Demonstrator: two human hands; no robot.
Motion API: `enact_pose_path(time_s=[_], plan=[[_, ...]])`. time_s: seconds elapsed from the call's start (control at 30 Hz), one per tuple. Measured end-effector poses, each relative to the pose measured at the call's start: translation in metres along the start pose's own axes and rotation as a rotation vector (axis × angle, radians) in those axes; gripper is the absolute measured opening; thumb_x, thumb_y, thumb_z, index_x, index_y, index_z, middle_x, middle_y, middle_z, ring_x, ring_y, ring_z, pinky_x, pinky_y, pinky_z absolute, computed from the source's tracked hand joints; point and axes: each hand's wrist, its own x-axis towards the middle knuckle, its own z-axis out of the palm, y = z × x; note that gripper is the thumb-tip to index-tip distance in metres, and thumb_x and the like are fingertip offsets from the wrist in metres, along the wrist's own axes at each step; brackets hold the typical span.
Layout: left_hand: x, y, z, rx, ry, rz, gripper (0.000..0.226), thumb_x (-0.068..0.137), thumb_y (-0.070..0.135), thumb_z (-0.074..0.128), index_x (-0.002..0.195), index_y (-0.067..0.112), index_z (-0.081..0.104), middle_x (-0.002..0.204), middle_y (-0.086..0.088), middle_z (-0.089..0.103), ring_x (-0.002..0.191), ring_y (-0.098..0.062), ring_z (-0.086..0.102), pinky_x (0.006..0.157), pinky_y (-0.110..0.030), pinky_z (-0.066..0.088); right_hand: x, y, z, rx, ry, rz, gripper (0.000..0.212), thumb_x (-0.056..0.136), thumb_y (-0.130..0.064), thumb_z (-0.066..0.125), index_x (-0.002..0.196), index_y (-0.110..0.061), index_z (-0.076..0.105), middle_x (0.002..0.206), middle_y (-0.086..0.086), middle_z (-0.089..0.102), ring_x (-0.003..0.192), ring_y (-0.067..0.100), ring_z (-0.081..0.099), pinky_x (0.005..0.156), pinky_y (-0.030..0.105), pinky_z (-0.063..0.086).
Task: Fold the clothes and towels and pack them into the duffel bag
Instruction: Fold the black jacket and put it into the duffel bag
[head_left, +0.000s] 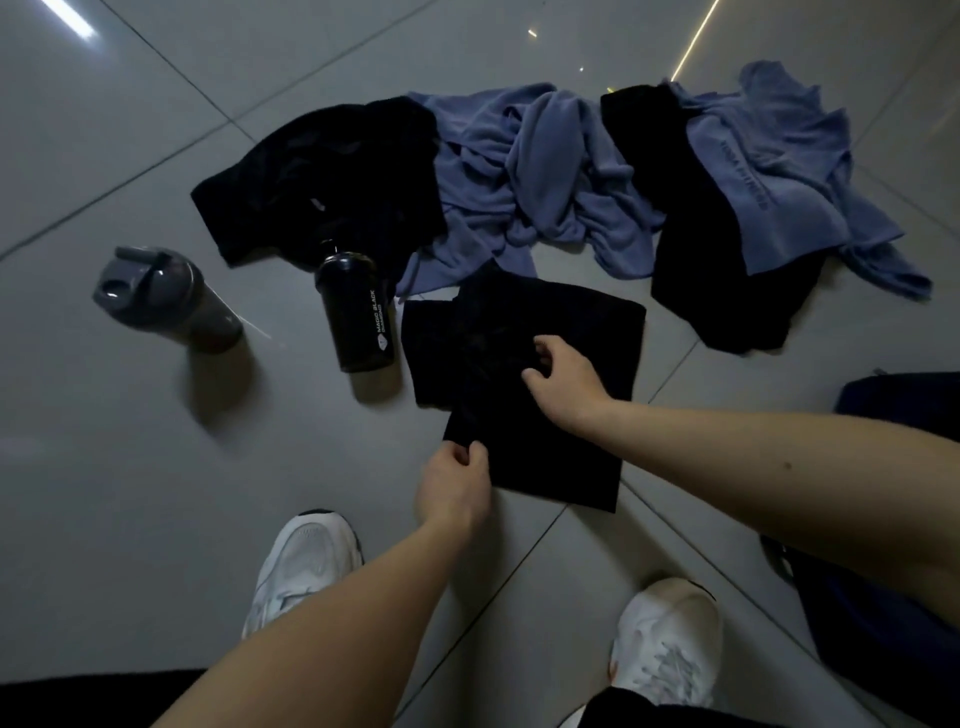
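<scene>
Your left hand (457, 486) pinches the near corner of the black garment (550, 467), and your right hand (563, 379) grips a fold at its middle. The garment lies half-folded on the floor (156, 467) under both hands, with blue towels (545, 171) heaped just beyond.

At frame centre a partly folded black garment (483, 353) lies on the grey tiled floor (130, 441), the left hand (454, 483) pinching its lower-left corner and the right hand (563, 379) pinching cloth near its middle, with a black bottle (358, 312) just left of it and crumpled blue towels (545, 171) above.
</scene>
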Motion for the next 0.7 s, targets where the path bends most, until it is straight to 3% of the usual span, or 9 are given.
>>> enact_pose_path(time_s=[0.1, 0.17, 0.27, 0.33, 0.5, 0.6, 0.67, 0.7], plan=[[0.002, 0.006, 0.0, 0.046, 0.011, -0.01, 0.058, 0.079, 0.08, 0.047, 0.094, 0.025, 0.059, 0.088, 0.006, 0.064, 0.083, -0.019, 0.062, 0.078, -0.038, 0.053, -0.015, 0.033, -0.01, -0.046, 0.092, 0.0, 0.047, 0.093, -0.019, 0.06, 0.139, -0.015, 0.05, 0.133, 0.005, 0.054, 0.125, 0.024, 0.052, 0.108, 0.037, 0.043], [0.003, 0.013, 0.001, 0.065, 0.019, 0.002, 0.061, 0.075, 0.083, 0.05, 0.094, 0.025, 0.06, 0.088, 0.007, 0.065, 0.082, -0.017, 0.062, 0.074, -0.035, 0.051, -0.029, 0.055, -0.013, -0.107, 0.092, 0.016, 0.04, 0.093, -0.018, 0.06, 0.132, -0.016, 0.053, 0.128, 0.004, 0.051, 0.12, 0.023, 0.052, 0.104, 0.039, 0.046], [0.006, 0.018, 0.001, 0.169, 0.041, 0.039, 0.036, 0.09, 0.055, 0.054, 0.08, 0.021, 0.057, 0.081, -0.002, 0.065, 0.073, -0.02, 0.061, 0.07, -0.037, 0.053, -0.051, 0.082, -0.015, -0.218, 0.035, -0.044, 0.029, 0.093, -0.021, 0.062, 0.121, -0.018, 0.057, 0.12, 0.001, 0.049, 0.114, 0.019, 0.049, 0.1, 0.038, 0.047], [0.005, 0.017, -0.002, 0.188, 0.046, 0.013, 0.031, 0.094, 0.044, 0.049, 0.079, 0.017, 0.057, 0.078, -0.005, 0.064, 0.072, -0.024, 0.061, 0.07, -0.038, 0.052, -0.063, 0.096, -0.014, -0.297, -0.037, -0.144, 0.025, 0.092, -0.026, 0.064, 0.116, -0.019, 0.059, 0.116, -0.002, 0.048, 0.111, 0.017, 0.047, 0.095, 0.036, 0.047], [0.008, 0.004, -0.018, 0.245, 0.0, -0.038, 0.027, 0.098, 0.037, 0.045, 0.087, 0.016, 0.058, 0.081, -0.006, 0.063, 0.076, -0.027, 0.062, 0.073, -0.038, 0.052, -0.078, 0.119, -0.008, -0.524, -0.221, -0.305, 0.038, 0.088, -0.038, 0.069, 0.12, -0.02, 0.061, 0.116, -0.002, 0.047, 0.107, 0.018, 0.045, 0.094, 0.035, 0.046], [0.008, -0.004, -0.027, 0.319, 0.018, -0.058, 0.027, 0.097, 0.035, 0.047, 0.081, 0.014, 0.056, 0.084, -0.011, 0.064, 0.077, -0.03, 0.061, 0.08, -0.043, 0.054, -0.077, 0.128, -0.007, -0.624, -0.246, -0.364, 0.044, 0.083, -0.043, 0.07, 0.119, -0.019, 0.06, 0.118, 0.0, 0.047, 0.108, 0.021, 0.044, 0.092, 0.035, 0.044], [0.005, -0.002, -0.031, 0.367, 0.061, -0.004, 0.025, 0.096, 0.033, 0.049, 0.08, 0.014, 0.055, 0.08, -0.009, 0.062, 0.074, -0.027, 0.059, 0.078, -0.044, 0.055, -0.077, 0.129, -0.006, -0.672, -0.239, -0.404, 0.043, 0.081, -0.042, 0.072, 0.114, -0.018, 0.059, 0.116, 0.002, 0.047, 0.106, 0.023, 0.044, 0.088, 0.034, 0.043], [0.003, 0.0, -0.032, 0.397, 0.098, 0.109, 0.021, 0.094, 0.029, 0.052, 0.081, 0.013, 0.055, 0.079, -0.006, 0.06, 0.073, -0.025, 0.058, 0.075, -0.043, 0.054, -0.077, 0.13, -0.006, -0.688, -0.23, -0.416, 0.041, 0.081, -0.039, 0.073, 0.112, -0.017, 0.059, 0.114, 0.003, 0.048, 0.105, 0.023, 0.045, 0.086, 0.035, 0.042]])
